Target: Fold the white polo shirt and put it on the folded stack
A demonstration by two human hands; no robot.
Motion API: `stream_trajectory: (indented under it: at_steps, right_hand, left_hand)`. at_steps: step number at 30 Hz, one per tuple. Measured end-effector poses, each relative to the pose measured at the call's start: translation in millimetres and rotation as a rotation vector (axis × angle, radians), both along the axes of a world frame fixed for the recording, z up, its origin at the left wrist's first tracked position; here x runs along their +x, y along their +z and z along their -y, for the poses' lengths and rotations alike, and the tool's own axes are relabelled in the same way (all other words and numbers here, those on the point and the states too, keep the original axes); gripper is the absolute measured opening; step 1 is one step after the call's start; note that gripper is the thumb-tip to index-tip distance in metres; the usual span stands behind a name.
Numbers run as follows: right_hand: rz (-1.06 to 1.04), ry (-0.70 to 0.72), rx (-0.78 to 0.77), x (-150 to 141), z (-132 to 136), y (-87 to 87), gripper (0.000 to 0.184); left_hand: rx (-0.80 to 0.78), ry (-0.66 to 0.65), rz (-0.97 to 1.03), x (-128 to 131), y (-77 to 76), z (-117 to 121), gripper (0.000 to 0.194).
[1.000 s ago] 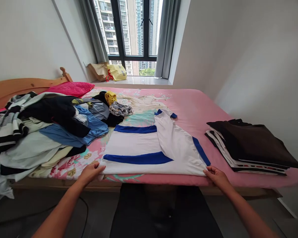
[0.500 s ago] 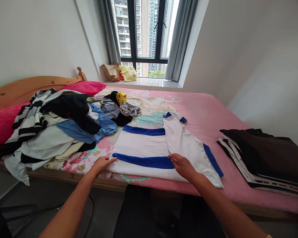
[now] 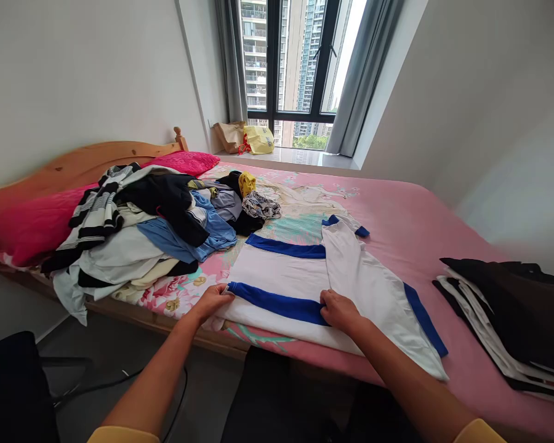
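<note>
Gripping the white blue-banded shirt (image 3: 281,271) at its near left corner with the left hand (image 3: 211,303), right hand (image 3: 341,311) moved inward, fingers (image 3: 327,299) curled on the blue band (image 3: 277,301), grip unclear, shirt lying on the pink bedsheet (image 3: 410,227).

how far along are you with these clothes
Done: a folded stack of dark and white garments sits at the right of the bed. In hand: a white shirt with blue bands, one sleeve laid across it, gripped by the left hand and right hand. Left: a loose heap of clothes beside it, apparently most of the work.
</note>
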State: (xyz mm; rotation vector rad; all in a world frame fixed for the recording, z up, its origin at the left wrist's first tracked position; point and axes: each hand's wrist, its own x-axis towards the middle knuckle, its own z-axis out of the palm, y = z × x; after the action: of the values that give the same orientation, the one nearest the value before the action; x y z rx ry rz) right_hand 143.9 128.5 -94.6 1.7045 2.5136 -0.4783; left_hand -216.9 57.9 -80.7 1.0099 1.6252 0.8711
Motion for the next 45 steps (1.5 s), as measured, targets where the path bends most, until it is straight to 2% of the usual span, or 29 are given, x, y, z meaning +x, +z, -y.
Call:
stream_trajectory:
  at_steps: [3,6,11,16,18,20,24,27,30,33,35,37,39,42,45]
  right_hand:
    - [-0.009,0.006,0.001,2,-1,1.8,0.022]
    - [-0.018,0.029,-0.01,2,-4,1.7,0.021]
    - [-0.034,0.014,-0.008,4,-10,-3.2,0.023]
    - [-0.048,-0.046,0.05,2,-8,-4.7,0.027]
    - [-0.09,-0.07,0.122,-1,1,-4.0,0.029]
    - [-0.188,-0.031,0.217,-4,16,-6.1,0.028]
    - [-0.352,0.192,0.296,1,54,-24.1,0.027]
    - [-0.322,0.282,0.31,19,79,-42.0,0.034]
    - [-0.284,0.265,0.357,53,96,-53.7,0.035]
    - [-0.265,0.182,0.432,99,108,-60.3,0.034]
    - [-0.285,0.067,0.504,135,114,-63.3,0.033]
    - [-0.336,-0.122,0.578,171,119,-64.6,0.034]
    - [-0.405,-0.363,0.583,203,122,-63.3,0.037]
    - [-0.562,-0.671,0.325,234,120,-56.7,0.042]
    - [-0.734,-0.811,0.011,242,111,-46.5,0.041]
  left_hand:
    - [0.022,-0.042,0.136,1,-0.4,2,0.045]
    - [0.048,-0.093,0.166,-1,-3.2,2,0.054]
    - [0.109,0.02,0.065,-9,-20.0,-6,0.065]
    - [0.095,0.015,-0.149,-14,-27.0,-3,0.07]
    - [0.091,0.013,-0.282,-15,-25.0,2,0.071]
    - [0.078,0.024,-0.421,-16,-22.5,9,0.069]
    - [0.084,-0.018,-0.54,-18,-18.9,20,0.066]
    - [0.076,-0.07,-0.591,-20,-18.8,26,0.063]
    - [0.069,-0.087,-0.622,-24,-23.3,29,0.063]
    - [0.095,-0.055,-0.536,-29,-31.1,29,0.071]
    - [0.091,-0.053,-0.457,-34,-35.0,28,0.076]
    - [0.061,-0.072,-0.411,-38,-36.4,27,0.078]
    - [0.019,-0.062,-0.396,-42,-35.9,24,0.077]
    - [-0.062,-0.005,-0.337,-44,-33.6,17,0.072]
    - [-0.175,0.059,-0.264,-41,-31.1,12,0.072]
